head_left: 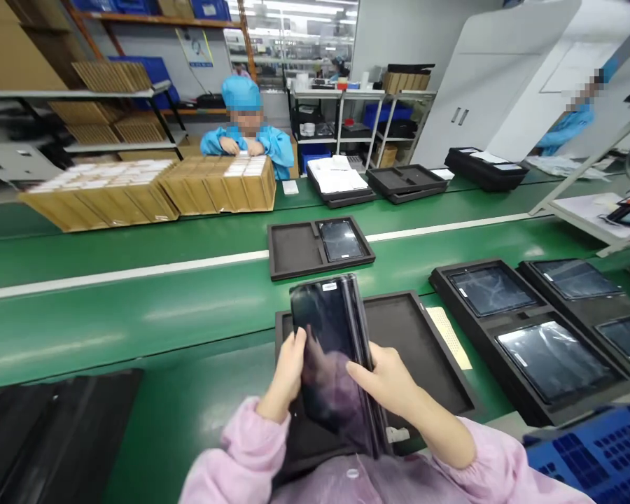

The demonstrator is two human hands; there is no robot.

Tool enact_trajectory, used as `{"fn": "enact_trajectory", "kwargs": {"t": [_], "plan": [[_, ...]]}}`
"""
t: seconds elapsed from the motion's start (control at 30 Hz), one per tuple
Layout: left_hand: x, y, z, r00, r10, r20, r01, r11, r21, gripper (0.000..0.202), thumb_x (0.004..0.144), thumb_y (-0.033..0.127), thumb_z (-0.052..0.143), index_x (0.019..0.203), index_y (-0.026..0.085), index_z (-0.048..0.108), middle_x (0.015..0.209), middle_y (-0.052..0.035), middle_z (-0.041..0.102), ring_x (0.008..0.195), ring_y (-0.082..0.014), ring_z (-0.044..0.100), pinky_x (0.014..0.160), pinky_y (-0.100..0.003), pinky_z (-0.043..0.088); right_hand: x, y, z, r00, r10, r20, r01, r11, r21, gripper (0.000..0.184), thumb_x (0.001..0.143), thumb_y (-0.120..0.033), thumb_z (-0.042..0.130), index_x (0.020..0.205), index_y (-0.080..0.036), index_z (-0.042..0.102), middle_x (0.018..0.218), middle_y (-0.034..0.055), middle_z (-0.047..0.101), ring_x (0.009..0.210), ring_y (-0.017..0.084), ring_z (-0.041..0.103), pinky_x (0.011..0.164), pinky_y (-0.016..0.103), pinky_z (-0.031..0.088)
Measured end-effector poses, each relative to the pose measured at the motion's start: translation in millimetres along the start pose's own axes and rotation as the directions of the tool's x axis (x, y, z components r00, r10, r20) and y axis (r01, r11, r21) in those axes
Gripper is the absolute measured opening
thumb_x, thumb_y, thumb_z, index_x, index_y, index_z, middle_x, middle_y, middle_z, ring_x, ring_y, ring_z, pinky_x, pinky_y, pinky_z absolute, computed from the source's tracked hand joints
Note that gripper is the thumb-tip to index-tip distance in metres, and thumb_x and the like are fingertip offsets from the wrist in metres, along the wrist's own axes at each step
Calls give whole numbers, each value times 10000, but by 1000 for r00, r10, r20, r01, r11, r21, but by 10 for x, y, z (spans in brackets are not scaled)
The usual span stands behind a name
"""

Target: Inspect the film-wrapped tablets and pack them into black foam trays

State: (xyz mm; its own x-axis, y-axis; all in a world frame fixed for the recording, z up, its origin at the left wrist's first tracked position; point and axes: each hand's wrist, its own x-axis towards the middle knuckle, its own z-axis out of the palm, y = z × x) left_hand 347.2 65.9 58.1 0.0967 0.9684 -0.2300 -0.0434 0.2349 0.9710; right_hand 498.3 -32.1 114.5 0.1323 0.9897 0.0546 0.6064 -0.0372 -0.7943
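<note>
A stack of dark glossy tablets (pixel 328 350), tilted up in front of my chest, is gripped between both hands. My left hand (pixel 290 371) closes on the stack's left edge with the thumb on the front screen. At the right edge, my right hand (pixel 386 378) wraps round the stack, its thumb lying across the front. A small white label shows at the top of the front screen. Below the stack lies a black foam tray (pixel 414 343), partly hidden by my hands and the tablets.
Beyond, a foam tray (pixel 294 248) on the green belt (pixel 199 301) holds one tablet. Tablet-filled trays (pixel 480 329) sit at right, near a blue crate (pixel 598 455). Black sheets (pixel 52 427) lie at left. Across the belt, a co-worker (pixel 246 133) handles items over cardboard boxes (pixel 215 185).
</note>
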Motion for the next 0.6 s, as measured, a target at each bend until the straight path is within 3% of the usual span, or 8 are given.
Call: {"fn": "enact_trajectory", "kwargs": {"t": [0.07,0.13,0.23,0.3,0.43,0.6], "plan": [[-252,-64,117,992,-124,-34,120,986,-118,693,526,825,569,712,160,630,674,-72,677,697,-227,637,683,-343,503,-105,-209,-171,988,-149,46,151,988,-41,182,815,-309,451,699,-193,530,553,-3,574,493,153,560,497,230,430],[-463,-68,247,975,-217,-40,203,954,-222,695,472,841,583,636,165,597,603,-38,641,596,-182,596,601,-301,481,-221,-370,-281,945,-318,79,324,943,-76,246,881,-325,394,800,-176,571,588,17,600,495,163,572,502,248,438],[-667,-3,369,970,-241,-26,224,931,-289,667,449,830,610,523,176,505,469,20,521,449,-112,464,460,-254,393,-379,-485,-365,889,-451,76,457,883,-108,337,947,-377,333,928,-147,579,627,46,626,512,183,596,490,270,447],[-745,31,392,974,-228,-15,211,921,-326,643,473,802,637,529,175,505,466,30,507,440,-100,441,437,-241,373,-460,-501,-390,873,-484,68,488,864,-120,370,963,-406,318,952,-140,575,633,56,633,512,190,602,481,280,452],[-834,17,396,981,-193,-6,176,908,-379,571,559,731,666,596,172,555,535,7,569,519,-131,532,483,-242,423,-554,-502,-403,853,-520,49,522,843,-129,388,965,-431,326,926,-142,583,638,67,646,510,195,612,474,287,463],[-881,18,432,973,-232,-10,220,934,-282,573,641,728,605,602,158,553,497,8,547,483,-128,530,482,-246,441,-479,-517,-491,899,-429,84,436,894,-104,412,959,-417,333,928,-144,639,644,68,655,518,194,613,505,291,483]]}}
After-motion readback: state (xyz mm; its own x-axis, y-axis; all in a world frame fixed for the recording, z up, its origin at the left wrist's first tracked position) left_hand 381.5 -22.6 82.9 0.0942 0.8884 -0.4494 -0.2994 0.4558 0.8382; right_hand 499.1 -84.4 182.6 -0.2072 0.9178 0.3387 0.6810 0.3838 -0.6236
